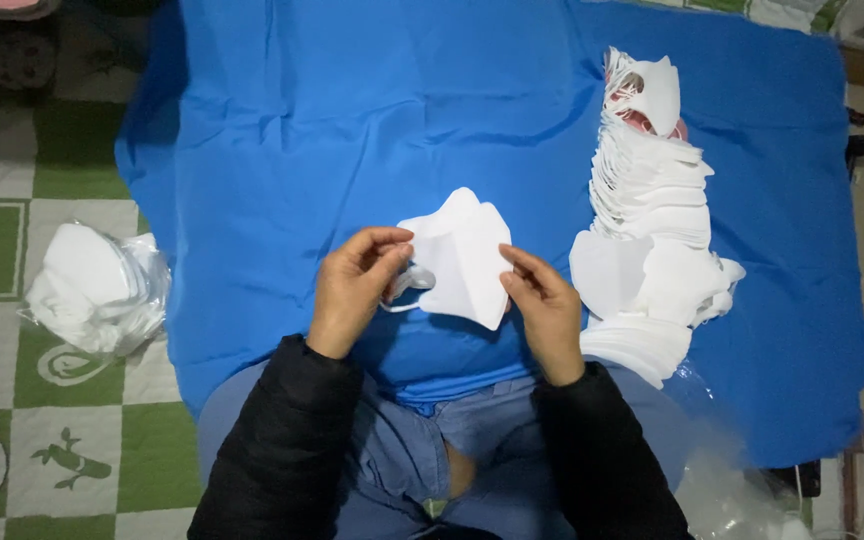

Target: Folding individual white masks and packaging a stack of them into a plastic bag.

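A folded white face mask (pixel 462 255) is held above the blue cloth (pixel 352 110), between both hands. My left hand (pixel 352 285) pinches its left edge by the ear loop. My right hand (pixel 542 305) grips its right edge with thumb and fingers. Both arms wear black sleeves. A long pile of the same white masks (pixel 652 220) lies on the cloth just right of my right hand.
A clear plastic bag stuffed with white masks (pixel 97 285) sits on the green and white checked floor mat (pixel 12 400) at the left. Crumpled clear plastic (pixel 732 490) lies at the lower right. The cloth drapes over my lap.
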